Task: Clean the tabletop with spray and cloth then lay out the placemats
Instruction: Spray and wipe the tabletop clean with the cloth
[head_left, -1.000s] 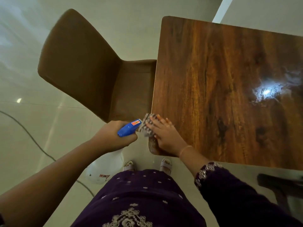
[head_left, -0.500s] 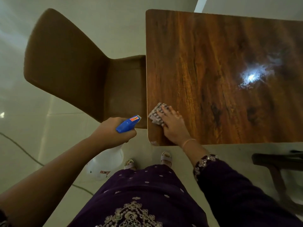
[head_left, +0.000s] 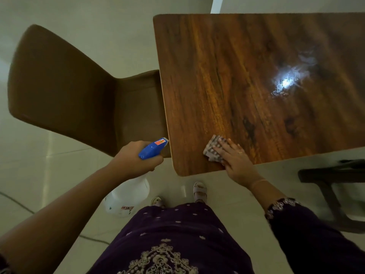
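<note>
The right hand (head_left: pixel 235 158), fingers flat, presses the cloth (head_left: pixel 213 149) and has slid it inward from the tabletop's (head_left: pixel 227 76) left edge, so wiping is under way; no placemats show; the left hand (head_left: pixel 132 160) fingers clamp the spray bottle (head_left: pixel 152 149) beside the tabletop; its red labels are unreadable

A brown padded chair (head_left: pixel 65 91) stands at the left, its curved back to the left and its seat to the right. Pale glossy floor tiles (head_left: pixel 59 159) lie underneath, with a thin cable (head_left: pixel 17 203) crossing them at the near left. At the right edge stands a dark wooden frame (head_left: pixel 331 175), only partly in view. Nearest, a purple embroidered garment (head_left: pixel 173 234) hangs above two pale sandals (head_left: pixel 199 191).
</note>
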